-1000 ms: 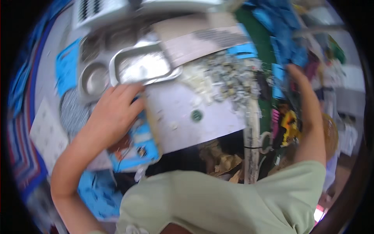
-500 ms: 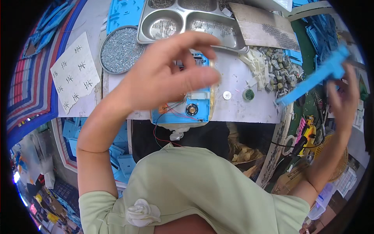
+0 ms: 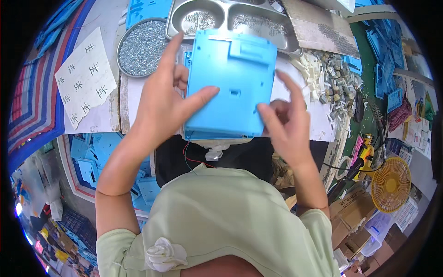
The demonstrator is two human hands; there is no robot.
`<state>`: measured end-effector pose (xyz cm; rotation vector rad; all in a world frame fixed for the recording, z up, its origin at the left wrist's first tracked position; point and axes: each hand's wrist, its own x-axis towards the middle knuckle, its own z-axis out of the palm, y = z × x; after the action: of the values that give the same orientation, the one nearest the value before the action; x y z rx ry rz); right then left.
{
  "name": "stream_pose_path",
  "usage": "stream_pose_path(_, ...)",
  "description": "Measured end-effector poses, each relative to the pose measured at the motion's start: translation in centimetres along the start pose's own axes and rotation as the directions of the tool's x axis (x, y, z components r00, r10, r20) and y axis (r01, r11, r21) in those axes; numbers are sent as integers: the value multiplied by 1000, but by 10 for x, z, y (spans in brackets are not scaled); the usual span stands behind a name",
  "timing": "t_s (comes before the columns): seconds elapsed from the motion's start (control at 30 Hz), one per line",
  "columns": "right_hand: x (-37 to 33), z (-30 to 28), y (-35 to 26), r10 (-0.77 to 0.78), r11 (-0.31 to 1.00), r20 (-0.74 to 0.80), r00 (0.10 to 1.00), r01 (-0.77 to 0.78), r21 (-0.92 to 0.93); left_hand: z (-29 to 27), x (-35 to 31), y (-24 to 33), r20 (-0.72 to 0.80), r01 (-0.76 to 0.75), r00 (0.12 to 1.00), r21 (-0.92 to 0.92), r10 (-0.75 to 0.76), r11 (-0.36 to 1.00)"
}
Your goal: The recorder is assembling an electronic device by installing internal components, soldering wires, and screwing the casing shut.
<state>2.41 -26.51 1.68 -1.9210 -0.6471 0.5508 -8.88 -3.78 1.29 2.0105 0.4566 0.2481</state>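
A flat blue plastic cover (image 3: pixel 226 111) with molded recesses and small holes is held between my two hands above the work table. My left hand (image 3: pixel 168 92) has its thumb laid over the cover's left edge, the index finger pointing up past it and other fingers curled. At the right edge, my right hand (image 3: pixel 290 122) grips with thumb in front and its fingers raised or bent. Under the cover lies a blue casing (image 3: pixel 217 135), mostly hidden, its lower edge showing. Red and green wires (image 3: pixel 185 152) hang from it towards my lap.
A round tray of screws (image 3: pixel 143 48) and a metal compartment tray (image 3: pixel 226 21) of small parts stand behind. Marked paper (image 3: pixel 87 81) lies left. Small metal and white parts (image 3: pixel 332 76) are heaped right, near cardboard (image 3: pixel 318 25). A yellow fan (image 3: pixel 391 184) stands lower right.
My right hand has brought the blue cover from the far right to over the casing. My left hand has moved slightly left and now touches the cover's left edge.
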Motion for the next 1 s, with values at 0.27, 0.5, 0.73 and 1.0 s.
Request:
stream_pose_path(0.27,-3,11,26,-132,958,20,991,133,-252,17,-6,-11,-52,-175,979,294,199,940)
stream_pose_path(0.5,8,7,18,-135,952,149,980,170,-253,11,-18,-8,-72,-38,996,289,61,957)
stream_pose_path(0.73,0,10,21,-341,796,213,916,402,-453,19,-46,-27,-154,15,988,225,20,974)
stream_pose_path(1.0,11,-4,-6,-168,641,334,928,360,-678,8,-45,-20,-57,84,996,157,-76,984)
